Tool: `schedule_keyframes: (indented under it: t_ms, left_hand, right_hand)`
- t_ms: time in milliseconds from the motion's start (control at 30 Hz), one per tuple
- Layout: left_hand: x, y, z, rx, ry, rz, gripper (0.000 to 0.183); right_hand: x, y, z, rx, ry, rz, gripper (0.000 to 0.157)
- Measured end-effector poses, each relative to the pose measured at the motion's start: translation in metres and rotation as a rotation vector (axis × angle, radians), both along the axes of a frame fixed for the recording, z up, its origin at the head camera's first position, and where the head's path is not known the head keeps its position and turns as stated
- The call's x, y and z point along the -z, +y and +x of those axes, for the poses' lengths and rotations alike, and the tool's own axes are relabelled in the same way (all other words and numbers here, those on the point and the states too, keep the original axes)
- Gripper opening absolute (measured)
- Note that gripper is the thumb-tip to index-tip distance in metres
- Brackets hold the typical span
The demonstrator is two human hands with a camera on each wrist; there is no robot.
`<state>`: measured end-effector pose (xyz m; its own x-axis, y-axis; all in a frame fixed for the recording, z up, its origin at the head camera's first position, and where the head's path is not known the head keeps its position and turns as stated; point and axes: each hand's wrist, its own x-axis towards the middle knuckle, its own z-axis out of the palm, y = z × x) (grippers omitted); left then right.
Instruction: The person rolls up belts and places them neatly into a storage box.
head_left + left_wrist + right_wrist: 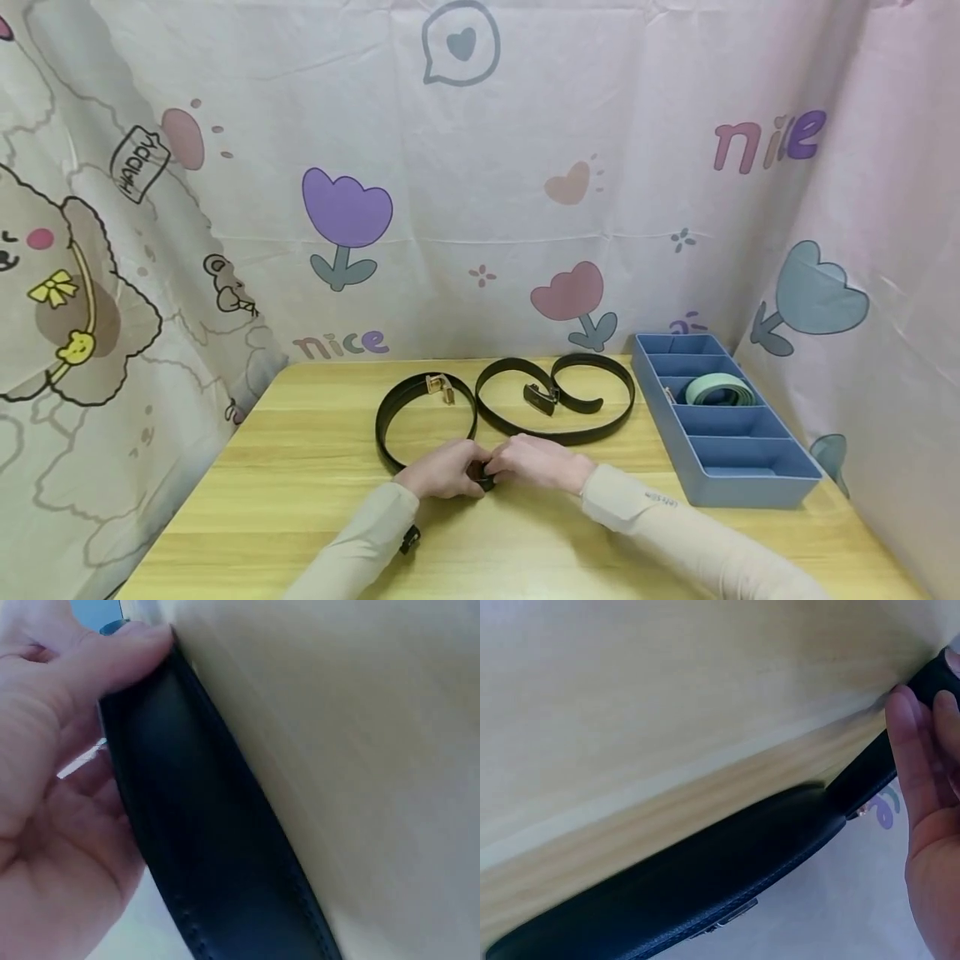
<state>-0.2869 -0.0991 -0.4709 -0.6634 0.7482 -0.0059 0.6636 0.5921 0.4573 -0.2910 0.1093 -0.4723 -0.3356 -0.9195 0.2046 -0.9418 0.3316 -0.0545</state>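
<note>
A black leather belt (385, 417) with a gold-toned buckle (441, 385) stands on edge in a wide loop near the table's middle. At its near side, my left hand (444, 469) pinches the belt between thumb and fingers; in the left wrist view the dark strap (202, 802) runs down from under the thumb. Close against it, my right hand (536, 462) grips a small curled part of the belt (487, 481). The right wrist view shows the right fingers (915, 750) around the rolled strap. The hands partly hide that curl.
A second black belt (525, 435) with a dark plate buckle (540, 399) lies in curves behind my right hand. To the right stands a blue divided box (750, 487), with a coiled mint-green belt (716, 385) in one compartment. A printed curtain (465, 208) hangs behind the wooden table (247, 500).
</note>
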Motion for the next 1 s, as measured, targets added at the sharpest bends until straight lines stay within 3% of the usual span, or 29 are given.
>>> schedule_keyframes:
  t_ms: [100, 233, 367, 433, 633, 700, 800, 933, 1000]
  left_hand:
    - [-0.001, 0.002, 0.002, -0.033, 0.074, -0.018, 0.018]
    - [-0.001, 0.006, 0.006, -0.124, 0.145, -0.008, 0.014]
    - [0.001, 0.007, 0.007, -0.193, 0.175, 0.012, 0.018]
    - [0.002, 0.006, 0.006, -0.182, 0.162, 0.005, 0.018]
    - [0.0, -0.002, 0.002, -0.048, 0.03, -0.021, 0.024]
    - [-0.001, -0.003, 0.002, -0.033, 0.023, -0.017, 0.022]
    - [-0.002, -0.002, 0.003, -0.059, 0.111, -0.025, 0.015]
    - [-0.001, 0.004, 0.007, -0.159, 0.239, -0.063, 0.015]
    - [0.001, 0.005, 0.009, -0.184, 0.245, -0.07, 0.018]
  right_hand:
    - [-0.001, 0.0, -0.001, 0.011, 0.01, 0.01, 0.016]
    - [0.0, -0.005, 0.003, 0.071, -0.024, 0.014, 0.009]
    - [0.002, -0.011, 0.006, 0.104, -0.078, -0.027, 0.008]
    - [0.003, -0.011, 0.005, 0.094, -0.075, -0.046, 0.008]
    - [0.004, -0.005, 0.001, 0.038, -0.052, -0.049, 0.013]
    - [0.004, -0.005, 0.002, 0.05, -0.056, -0.048, 0.014]
    - [0.005, -0.006, 0.006, 0.102, -0.056, -0.067, 0.013]
    - [0.006, -0.011, 0.012, 0.159, -0.052, -0.098, 0.01]
    - [0.005, -0.012, 0.014, 0.156, -0.061, -0.106, 0.009]
